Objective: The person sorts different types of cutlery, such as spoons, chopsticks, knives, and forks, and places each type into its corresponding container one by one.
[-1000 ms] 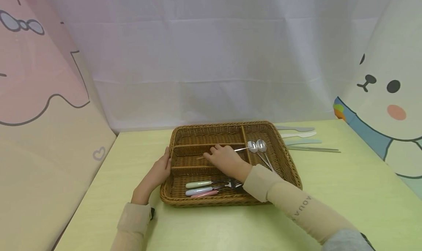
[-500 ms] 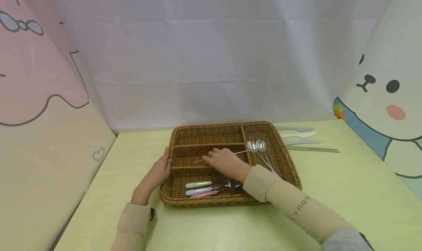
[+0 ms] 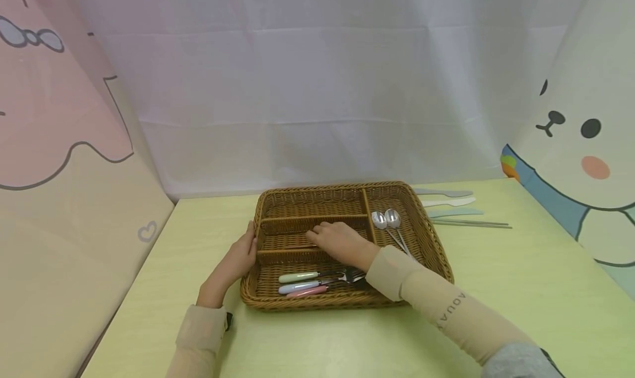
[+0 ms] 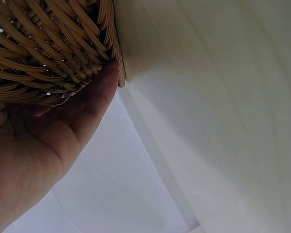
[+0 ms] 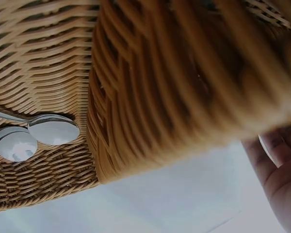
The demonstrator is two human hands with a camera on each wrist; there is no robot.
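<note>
A brown wicker cutlery basket (image 3: pixel 342 303) with several compartments sits on the table. My left hand (image 3: pixel 241 257) rests along its left outer side, fingers fairly straight against the weave, as the left wrist view also shows. My right hand (image 3: pixel 341 242) reaches down into the middle compartment with curled fingers. A slim brown-handled utensil (image 3: pixel 297 248) shows left of its fingertips, low beside the divider; the rest is hidden by the hand. In the right wrist view, part of my right hand (image 5: pixel 286 174) appears beyond a blurred wicker divider (image 5: pixel 184 97).
Two metal spoons (image 3: pixel 393 219) lie in the right compartment. The front one holds cutlery with green, blue (image 3: pixel 300 287) and pink handles. Right of the basket are pale knives (image 3: pixel 448 203) and metal chopsticks (image 3: pixel 471 223). A white cloth (image 3: pixel 297 108) hangs behind.
The utensil's metal shaft, which stuck out right of my right hand toward the spoons, has dropped from sight. Its brown end has come down nearer the front divider. The left hand has stayed put.
</note>
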